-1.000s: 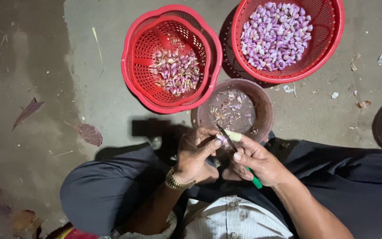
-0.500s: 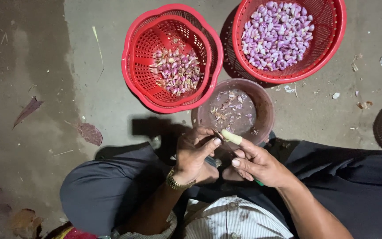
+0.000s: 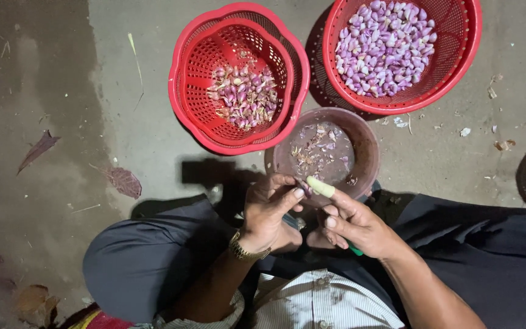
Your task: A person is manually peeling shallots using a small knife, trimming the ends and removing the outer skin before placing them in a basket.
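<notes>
2 hands peel a small shallot with a knife over a brown bowl.

The left hand pinches the shallot between thumb and fingers, just above the bowl's near rim. The right hand is closed around the green-handled knife — its covered fingertip touches the shallot. 2 red baskets of shallots stand beyond, on the floor.

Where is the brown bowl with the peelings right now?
In the head view, the brown bowl sits on the floor just beyond the person's left hand and right hand, below and between the two red baskets.
</notes>
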